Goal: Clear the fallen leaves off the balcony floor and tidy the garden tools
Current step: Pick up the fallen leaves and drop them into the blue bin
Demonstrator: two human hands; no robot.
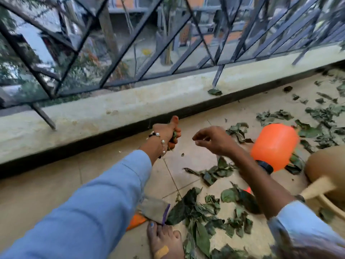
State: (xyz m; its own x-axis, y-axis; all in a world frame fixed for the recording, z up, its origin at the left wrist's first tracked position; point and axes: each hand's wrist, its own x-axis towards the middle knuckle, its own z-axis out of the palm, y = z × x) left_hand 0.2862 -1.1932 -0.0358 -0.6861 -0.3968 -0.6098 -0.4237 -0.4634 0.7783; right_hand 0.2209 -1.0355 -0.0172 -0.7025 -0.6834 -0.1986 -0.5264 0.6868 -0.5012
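My left hand (168,132) is clenched around a bunch of green leaves (173,140), held above the tiled floor near the low parapet. Just to its right, my right hand (212,140) hovers with fingers loosely curled and apart, holding nothing that I can see. Fallen leaves (201,212) lie scattered over the floor below and to the right of both hands. An orange spray bottle (273,146) lies on its side behind my right forearm. A garden glove (154,209) rests by my bare foot (164,242).
A concrete parapet (112,111) with black metal railing (119,53) runs along the far side. A tan container (328,176) stands at the right edge. More leaves (321,116) cover the floor towards the far right. An orange object (135,221) pokes out under the glove.
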